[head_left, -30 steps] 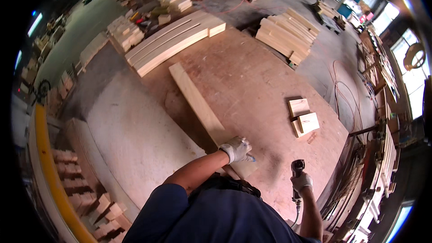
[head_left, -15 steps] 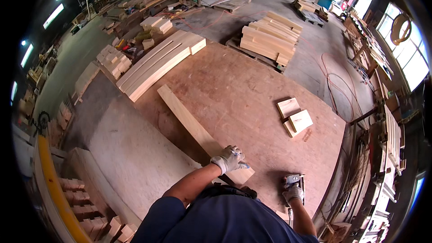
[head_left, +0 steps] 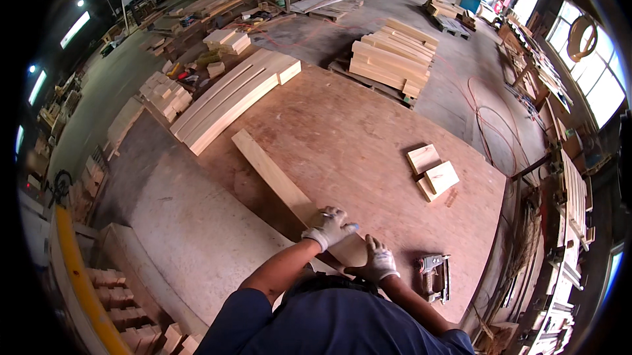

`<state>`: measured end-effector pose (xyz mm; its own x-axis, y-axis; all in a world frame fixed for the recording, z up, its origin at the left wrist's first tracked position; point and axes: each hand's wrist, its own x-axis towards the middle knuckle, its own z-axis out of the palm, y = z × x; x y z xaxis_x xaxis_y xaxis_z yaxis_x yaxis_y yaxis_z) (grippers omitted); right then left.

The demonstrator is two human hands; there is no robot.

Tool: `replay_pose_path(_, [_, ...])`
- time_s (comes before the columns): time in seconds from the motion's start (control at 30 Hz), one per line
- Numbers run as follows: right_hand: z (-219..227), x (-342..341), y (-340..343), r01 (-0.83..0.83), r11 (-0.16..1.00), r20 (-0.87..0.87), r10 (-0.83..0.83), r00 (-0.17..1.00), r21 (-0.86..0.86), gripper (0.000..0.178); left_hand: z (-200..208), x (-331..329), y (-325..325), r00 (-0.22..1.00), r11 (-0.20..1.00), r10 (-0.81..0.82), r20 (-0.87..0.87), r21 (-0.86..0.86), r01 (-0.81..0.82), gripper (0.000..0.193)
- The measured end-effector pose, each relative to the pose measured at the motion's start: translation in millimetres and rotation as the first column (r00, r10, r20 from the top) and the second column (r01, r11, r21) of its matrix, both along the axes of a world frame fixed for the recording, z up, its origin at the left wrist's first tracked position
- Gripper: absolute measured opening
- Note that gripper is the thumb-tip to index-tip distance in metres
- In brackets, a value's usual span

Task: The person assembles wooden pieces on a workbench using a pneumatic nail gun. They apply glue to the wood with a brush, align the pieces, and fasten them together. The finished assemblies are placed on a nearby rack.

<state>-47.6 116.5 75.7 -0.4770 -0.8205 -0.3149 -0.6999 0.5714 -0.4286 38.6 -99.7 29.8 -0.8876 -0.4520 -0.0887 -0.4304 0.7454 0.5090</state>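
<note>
Board (head_left: 279, 177) on bench (head_left: 368, 144), long axis running near to far-left, left hand (head_left: 327, 228) over its near part, right hand (head_left: 376, 263) nearest its near end; can't tell if either grip is clamped or just resting.

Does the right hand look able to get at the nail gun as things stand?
Likely yes: the nail gun lies on the tabletop just to the right of the right hand, and nothing appears to stand between them.
</note>
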Motion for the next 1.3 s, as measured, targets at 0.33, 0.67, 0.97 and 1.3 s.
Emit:
replay_pose_path(0.33, [-12.7,26.4,-29.6,-0.015,0.990,-0.097,0.029,0.995,0.139,0.133,2.7,48.9,-87.6,0.985,0.960,-0.067,0.158,-0.260,0.107,0.069])
replay_pose_path(0.67, [-4.1,-29.7,39.3,-0.144,0.946,-0.302,0.234,0.924,0.291,0.121,47.8,71.7,-37.4,0.862,0.913,-0.373,0.344,-0.031,0.407,0.089])
replay_pose_path(0.97, [-16.0,-56.3,28.0,-0.006,0.895,-0.501,0.256,0.827,0.447,0.093,27.7,127.0,-37.2,0.889,0.949,-0.275,0.366,-0.044,0.312,0.098])
replay_pose_path(1.3, [-27.9,-90.0,-14.3,-0.090,0.877,-0.489,0.346,0.801,0.473,0.091,-4.0,130.9,-20.6,0.948,0.989,-0.133,0.290,-0.029,0.148,0.054])
